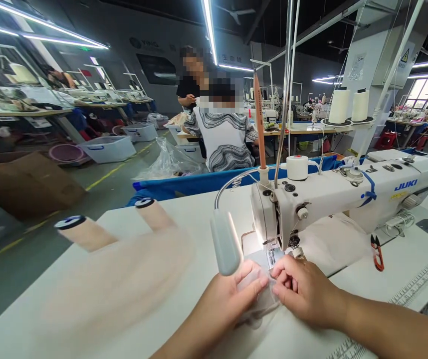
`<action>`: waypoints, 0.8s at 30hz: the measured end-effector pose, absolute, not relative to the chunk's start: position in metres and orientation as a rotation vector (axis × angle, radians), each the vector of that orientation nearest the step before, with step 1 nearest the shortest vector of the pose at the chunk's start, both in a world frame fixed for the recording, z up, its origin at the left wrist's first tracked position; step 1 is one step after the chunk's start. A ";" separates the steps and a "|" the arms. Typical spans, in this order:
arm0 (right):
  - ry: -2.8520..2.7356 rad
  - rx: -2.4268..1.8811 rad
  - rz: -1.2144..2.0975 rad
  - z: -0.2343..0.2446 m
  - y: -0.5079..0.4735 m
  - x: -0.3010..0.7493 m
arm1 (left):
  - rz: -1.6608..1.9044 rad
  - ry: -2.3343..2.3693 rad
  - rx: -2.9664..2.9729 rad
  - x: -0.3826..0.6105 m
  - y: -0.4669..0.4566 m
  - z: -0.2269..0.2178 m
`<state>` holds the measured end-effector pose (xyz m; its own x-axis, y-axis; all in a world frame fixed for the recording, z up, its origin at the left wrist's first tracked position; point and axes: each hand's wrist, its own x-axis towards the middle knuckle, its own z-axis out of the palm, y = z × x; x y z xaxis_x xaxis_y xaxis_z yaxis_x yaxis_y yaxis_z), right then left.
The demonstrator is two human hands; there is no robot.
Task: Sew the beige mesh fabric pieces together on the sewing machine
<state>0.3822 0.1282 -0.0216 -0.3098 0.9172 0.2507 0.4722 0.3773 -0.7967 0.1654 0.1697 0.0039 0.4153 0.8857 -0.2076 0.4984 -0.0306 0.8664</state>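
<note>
From where I stand, what counts is the short gap between the fingertips and the presser foot (272, 256). A small piece of sheer cloth (269, 297) sits right there, between the two hands, on the surface (184, 324) under the needle end of the sewing machine (333, 184). Taking twelve as straight away from the sewer, the foot is at twelve from the gap between the hands, just beyond the fingers, the right a shade nearer.

The left hand (241, 289) is closed, thumb pressed over fingers with the cloth between them. The right hand (304, 289) is curled nearly into a fist, thumb and forefinger looking to pinch the other edge. The cloth is too bunched to read a long axis; its loose part trails towards six or seven.

The lamp (224, 244) hangs close at the left hand's eleven, crowding that side. Out at nine, a strip of surface separates the left forearm from a blurred spread of pale material (124, 279), the surface's far-left edge lying past it. For the right hand, more pale cloth (335, 244) lies at one under the machine's arm, red-handled snips (377, 254) at two, and a ruler strip (419, 279) runs slantwise from three to five, crossed by the forearm.
</note>
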 end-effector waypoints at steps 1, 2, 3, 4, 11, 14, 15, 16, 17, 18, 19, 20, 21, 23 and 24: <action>-1.908 -1.216 0.816 -0.021 0.128 0.382 | 0.498 1.238 1.672 0.166 0.169 0.004; -1.892 -1.230 0.821 -0.020 0.129 0.382 | 0.494 1.247 1.671 0.166 0.168 0.004; -1.885 -1.238 0.816 -0.019 0.129 0.381 | 0.475 1.248 1.671 0.167 0.167 0.004; -1.881 -1.239 0.806 -0.019 0.129 0.381 | 0.451 1.242 1.672 0.167 0.167 0.005; -1.839 -1.250 0.866 -0.016 0.131 0.382 | 0.403 1.213 1.716 0.171 0.167 0.009; -1.805 -1.260 0.926 -0.014 0.130 0.382 | 0.395 1.184 1.740 0.170 0.168 0.005; -1.811 -1.252 0.909 -0.014 0.130 0.382 | 0.406 1.177 1.748 0.169 0.168 0.003; -1.822 -1.239 0.877 -0.014 0.129 0.382 | 0.414 1.170 1.755 0.169 0.168 0.002; -1.836 -1.222 0.835 -0.015 0.129 0.381 | 0.422 1.162 1.766 0.169 0.168 0.001; -1.850 -1.204 0.788 -0.015 0.129 0.381 | 0.428 1.153 1.781 0.168 0.168 0.000; -1.865 -1.187 0.743 -0.016 0.130 0.381 | 0.429 1.145 1.795 0.169 0.167 0.001; -1.880 -1.174 0.704 -0.017 0.130 0.381 | 0.429 1.143 1.807 0.169 0.166 0.001; -1.895 -1.167 0.670 -0.018 0.130 0.381 | 0.438 1.149 1.821 0.170 0.165 0.002; -1.919 -1.165 0.616 -0.019 0.131 0.380 | 0.499 1.171 1.855 0.172 0.163 0.004; -1.928 -1.162 0.599 -0.020 0.131 0.381 | 0.540 1.177 1.864 0.173 0.163 0.004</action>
<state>0.3805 0.1312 -0.0195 -0.2676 0.8835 0.3845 0.5102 0.4685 -0.7213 0.1727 0.1625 0.0043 0.4649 0.8821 -0.0758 0.5181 -0.2016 0.8312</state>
